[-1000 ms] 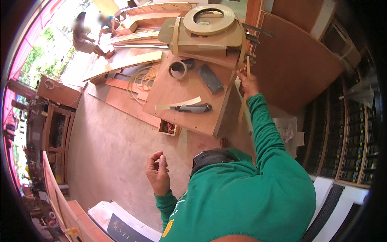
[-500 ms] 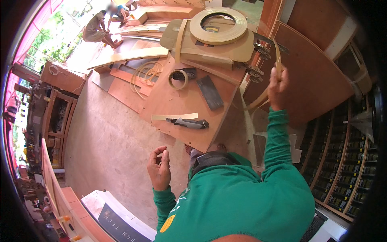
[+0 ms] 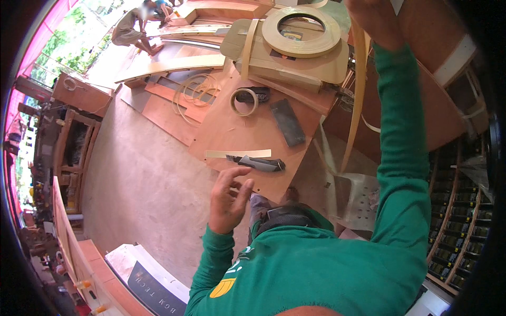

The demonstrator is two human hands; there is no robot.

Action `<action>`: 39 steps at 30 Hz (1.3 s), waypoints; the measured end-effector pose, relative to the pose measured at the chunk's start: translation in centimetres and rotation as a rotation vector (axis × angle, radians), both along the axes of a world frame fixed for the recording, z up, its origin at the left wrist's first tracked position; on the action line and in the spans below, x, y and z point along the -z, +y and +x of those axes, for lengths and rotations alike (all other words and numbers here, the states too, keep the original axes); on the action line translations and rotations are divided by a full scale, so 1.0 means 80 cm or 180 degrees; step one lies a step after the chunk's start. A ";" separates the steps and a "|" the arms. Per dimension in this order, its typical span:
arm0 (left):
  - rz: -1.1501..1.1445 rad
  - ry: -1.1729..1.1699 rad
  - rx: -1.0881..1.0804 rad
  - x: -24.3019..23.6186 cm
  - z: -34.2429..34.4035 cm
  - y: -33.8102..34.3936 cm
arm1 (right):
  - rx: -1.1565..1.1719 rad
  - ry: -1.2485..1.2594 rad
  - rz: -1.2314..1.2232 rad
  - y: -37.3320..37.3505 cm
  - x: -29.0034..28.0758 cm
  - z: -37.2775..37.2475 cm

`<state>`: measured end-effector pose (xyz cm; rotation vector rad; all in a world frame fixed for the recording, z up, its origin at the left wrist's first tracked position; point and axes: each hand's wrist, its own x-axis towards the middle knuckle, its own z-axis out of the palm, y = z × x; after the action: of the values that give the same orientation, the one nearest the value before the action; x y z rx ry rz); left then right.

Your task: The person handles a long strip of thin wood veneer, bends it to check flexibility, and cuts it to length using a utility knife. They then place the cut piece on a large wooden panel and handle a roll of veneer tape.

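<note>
Up at the top right, my right hand (image 3: pixel 375 21), partly cut off by the picture's edge, grips a long pale edging strip (image 3: pixel 356 105) that hangs down. My left hand (image 3: pixel 227 203) is held just short of the wooden board's front edge, fingers curved and apart, nothing in it. Closest to it on the board (image 3: pixel 221 131) lie a grey and black utility knife (image 3: pixel 261 164) and a short cut piece of edging (image 3: pixel 237 154). Beyond them are a dark flat rectangular block (image 3: pixel 288 122), a tape roll (image 3: pixel 256 108) and a black object (image 3: pixel 262 95) behind it.
A large coil of edging (image 3: pixel 271 39) rests on a cardboard box (image 3: pixel 234 42) at the board's far end. Loose coiled strip (image 3: pixel 184 97) lies left among panels. Two people crouch at the far left. A white plastic stool (image 3: pixel 358 197) stands right, near slotted shelves (image 3: pixel 453 221).
My right hand has moved up and away, raising the edging strip, whose length now hangs below it. My left hand has moved up and right, closer to the knife.
</note>
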<state>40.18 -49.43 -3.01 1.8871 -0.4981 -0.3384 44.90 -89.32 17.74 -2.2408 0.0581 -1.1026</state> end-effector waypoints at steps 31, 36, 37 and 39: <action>-0.1891 0.0085 0.0527 -0.086 0.020 -0.174 | -0.1563 0.1291 0.0199 0.054 0.084 -0.146; -0.1943 -0.0078 0.0777 -0.127 0.022 -0.157 | -0.1813 0.1825 0.0613 0.138 0.146 -0.233; -0.1957 -0.0110 0.0722 -0.133 0.011 -0.158 | -0.1696 0.1689 0.0482 0.144 0.153 -0.237; -0.2055 -0.0010 0.0385 -0.154 -0.024 -0.162 | -0.1463 0.1381 0.0784 0.159 0.156 -0.247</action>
<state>38.29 -62.36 9.29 1.2354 -0.6360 -0.2172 25.13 -76.63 5.24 -2.0843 -0.1291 -0.3396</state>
